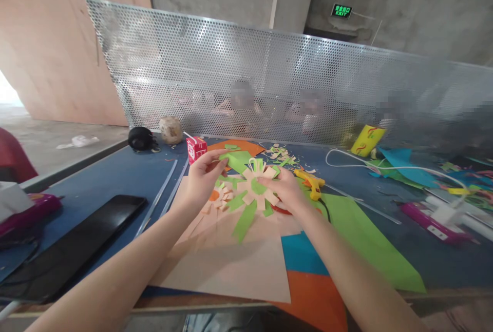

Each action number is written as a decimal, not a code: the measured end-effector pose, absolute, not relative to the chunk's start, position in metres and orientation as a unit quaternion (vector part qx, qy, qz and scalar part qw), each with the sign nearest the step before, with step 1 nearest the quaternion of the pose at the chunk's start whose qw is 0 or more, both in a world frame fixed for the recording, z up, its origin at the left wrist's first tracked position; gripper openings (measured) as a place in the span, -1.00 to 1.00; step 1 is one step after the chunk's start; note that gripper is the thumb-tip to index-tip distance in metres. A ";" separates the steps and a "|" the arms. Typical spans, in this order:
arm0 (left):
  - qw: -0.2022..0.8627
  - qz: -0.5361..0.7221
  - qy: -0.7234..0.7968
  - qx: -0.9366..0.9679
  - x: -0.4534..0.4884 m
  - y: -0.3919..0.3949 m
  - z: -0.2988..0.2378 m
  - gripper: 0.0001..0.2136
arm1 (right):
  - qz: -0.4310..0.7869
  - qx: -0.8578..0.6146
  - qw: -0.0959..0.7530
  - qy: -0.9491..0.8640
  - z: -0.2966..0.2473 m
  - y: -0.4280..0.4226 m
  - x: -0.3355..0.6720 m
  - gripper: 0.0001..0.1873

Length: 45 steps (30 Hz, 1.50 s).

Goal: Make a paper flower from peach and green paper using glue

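My right hand (288,188) grips a layered flower (251,198) of pale peach and green felt-like strips, with a green round centre. Its thumb lies over the flower's front, near the centre. To the flower's left, my left hand (206,172) has its fingers and thumb pinched together; whatever is between them is too small to make out. A green piece (238,160) shows just beyond those fingertips. Below the left hand, a smaller peach flower with an orange centre (214,196) lies on a peach sheet (231,270). A yellow glue gun (313,183) rests beside my right hand.
A black phone (77,245) and clear glue sticks (157,196) lie left. A red drink carton (196,148) stands behind my left hand. Scraps (281,155) lie before the perforated metal screen (215,75). A green sheet (365,239) and purple power strip (435,223) are right.
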<state>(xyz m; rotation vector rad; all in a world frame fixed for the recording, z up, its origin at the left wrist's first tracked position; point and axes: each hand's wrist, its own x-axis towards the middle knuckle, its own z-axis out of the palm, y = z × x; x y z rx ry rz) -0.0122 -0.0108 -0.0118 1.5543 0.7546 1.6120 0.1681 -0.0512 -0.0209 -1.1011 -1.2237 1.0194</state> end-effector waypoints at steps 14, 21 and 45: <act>0.086 0.557 0.338 0.754 -0.020 -0.006 -0.015 -0.72 | 0.440 -0.459 0.585 -0.504 -0.018 -0.055 0.165 -0.64; 0.062 0.456 0.340 0.820 -0.020 -0.003 -0.019 -0.59 | 0.430 -0.451 0.590 -0.514 -0.016 -0.056 0.165 -0.65; 0.452 0.485 0.343 0.665 -0.014 -0.008 -0.015 -0.82 | 0.413 -0.474 0.557 -0.543 -0.013 -0.059 0.165 -0.61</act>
